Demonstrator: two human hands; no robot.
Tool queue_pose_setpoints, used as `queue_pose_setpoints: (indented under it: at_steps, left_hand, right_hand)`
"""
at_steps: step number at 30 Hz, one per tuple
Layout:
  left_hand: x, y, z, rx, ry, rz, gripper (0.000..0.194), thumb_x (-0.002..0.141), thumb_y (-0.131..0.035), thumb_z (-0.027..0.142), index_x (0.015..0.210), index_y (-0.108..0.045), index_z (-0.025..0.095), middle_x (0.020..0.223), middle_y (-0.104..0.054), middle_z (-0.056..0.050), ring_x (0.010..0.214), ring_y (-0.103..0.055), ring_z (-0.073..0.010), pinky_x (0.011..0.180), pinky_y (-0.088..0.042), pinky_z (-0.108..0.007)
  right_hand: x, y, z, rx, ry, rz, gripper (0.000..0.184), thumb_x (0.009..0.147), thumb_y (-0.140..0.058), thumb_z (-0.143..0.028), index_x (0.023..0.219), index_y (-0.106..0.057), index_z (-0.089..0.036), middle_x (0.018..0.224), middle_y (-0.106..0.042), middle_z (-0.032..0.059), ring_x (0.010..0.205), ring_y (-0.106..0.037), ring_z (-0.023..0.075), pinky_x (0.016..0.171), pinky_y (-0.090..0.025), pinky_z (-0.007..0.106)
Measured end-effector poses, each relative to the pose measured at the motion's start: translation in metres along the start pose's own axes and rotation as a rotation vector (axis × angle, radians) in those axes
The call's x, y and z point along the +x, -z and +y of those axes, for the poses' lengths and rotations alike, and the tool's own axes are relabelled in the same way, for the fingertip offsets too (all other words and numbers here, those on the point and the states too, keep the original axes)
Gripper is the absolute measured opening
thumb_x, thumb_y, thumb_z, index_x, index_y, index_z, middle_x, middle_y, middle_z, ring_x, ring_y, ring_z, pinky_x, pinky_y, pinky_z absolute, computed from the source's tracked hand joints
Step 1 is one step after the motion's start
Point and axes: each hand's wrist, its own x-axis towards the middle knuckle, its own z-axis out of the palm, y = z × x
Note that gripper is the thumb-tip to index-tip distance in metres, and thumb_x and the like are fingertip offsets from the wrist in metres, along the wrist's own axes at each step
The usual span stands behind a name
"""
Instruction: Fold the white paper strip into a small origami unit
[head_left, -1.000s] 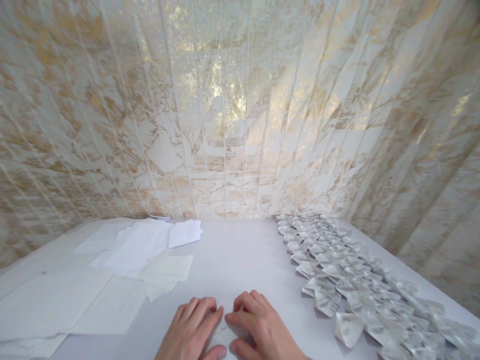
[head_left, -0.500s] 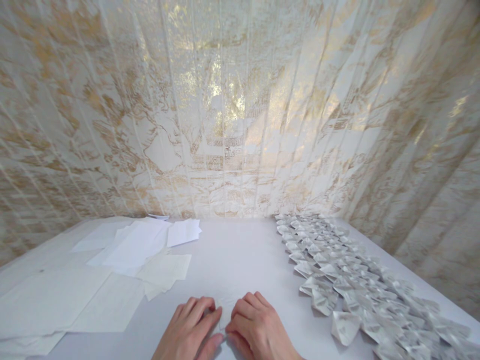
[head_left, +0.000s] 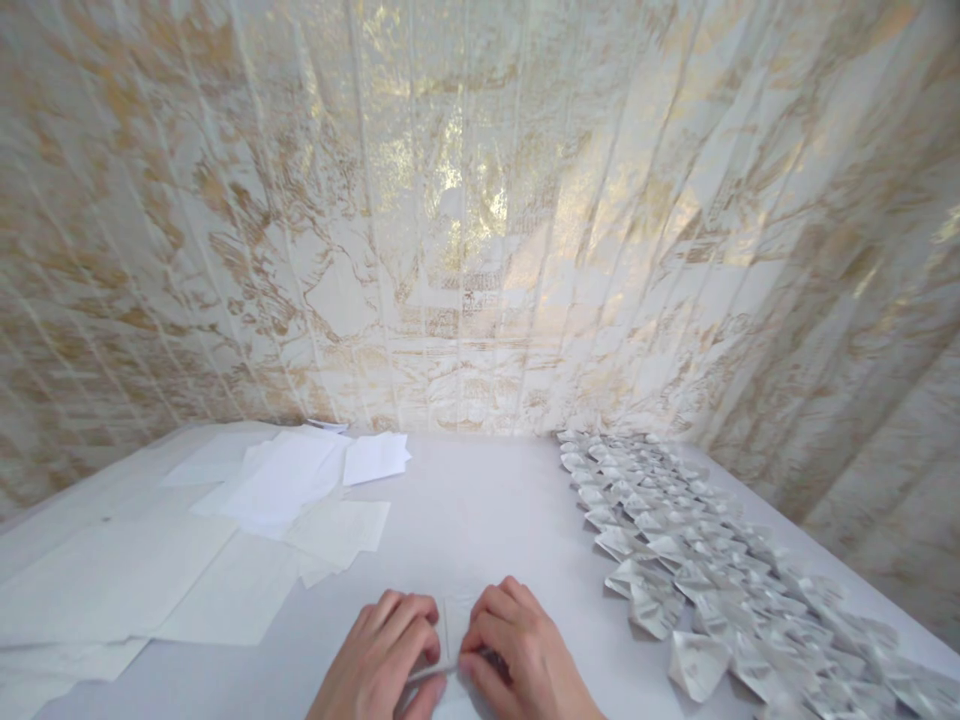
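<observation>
A piece of white paper (head_left: 452,630) with a crease and a folded edge lies low in the middle of the head view, partly covered by both hands. My left hand (head_left: 386,650) is closed on its left side, fingers curled and thumb at the fold. From the right, my right hand (head_left: 517,645) pinches the same paper, thumb and fingertips close together. The fingertips of the two hands are a short gap apart. Much of the paper is hidden under the fingers.
Loose white paper sheets (head_left: 225,590) overlap on the left of the white table (head_left: 487,510). Rows of folded paper pieces (head_left: 697,560) cover its right side, one piece (head_left: 699,665) standing nearest the hands. Behind hangs a gold-patterned curtain (head_left: 465,250).
The view has shifted slightly. My hands have altered their finger positions on the paper, and more of its creased surface and fold line shows between them.
</observation>
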Motion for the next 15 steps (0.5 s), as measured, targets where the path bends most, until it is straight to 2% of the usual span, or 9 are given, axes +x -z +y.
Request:
queue_pose_setpoints:
  at_steps: [5, 11, 15]
  left_hand:
    - [-0.0014, -0.0001, 0.0000, -0.048, 0.027, 0.007, 0.016, 0.082, -0.060, 0.010, 0.076, -0.054, 0.023, 0.098, -0.060, -0.001, 0.093, -0.056, -0.0214, 0.080, -0.047, -0.034]
    - [-0.0013, -0.0034, 0.0018, 0.029, 0.161, 0.048, 0.014, 0.078, -0.063, 0.012, 0.075, -0.054, 0.022, 0.097, -0.058, -0.002, 0.089, -0.055, -0.0231, 0.076, -0.046, -0.036]
    - [-0.0009, -0.0039, 0.0040, 0.054, 0.195, 0.031, 0.012, 0.078, -0.060, 0.014, 0.081, -0.053, 0.023, 0.096, -0.057, -0.002, 0.089, -0.053, -0.0240, 0.076, -0.043, -0.037]
  right_hand:
    - [-0.0018, -0.0034, -0.0017, 0.010, -0.054, -0.019, 0.022, 0.071, -0.071, -0.002, 0.080, -0.065, -0.021, 0.092, -0.061, 0.0008, 0.091, -0.053, 0.0206, 0.081, -0.042, 0.032]
    - [-0.0019, -0.0078, 0.0009, 0.048, -0.144, -0.002, 0.020, 0.073, -0.069, -0.005, 0.078, -0.061, -0.021, 0.095, -0.058, 0.0014, 0.093, -0.051, 0.0222, 0.082, -0.043, 0.035]
    - [-0.0008, -0.0091, 0.0002, 0.057, -0.163, 0.031, 0.021, 0.071, -0.069, -0.003, 0.076, -0.059, -0.021, 0.093, -0.058, 0.0013, 0.091, -0.050, 0.0225, 0.081, -0.041, 0.036]
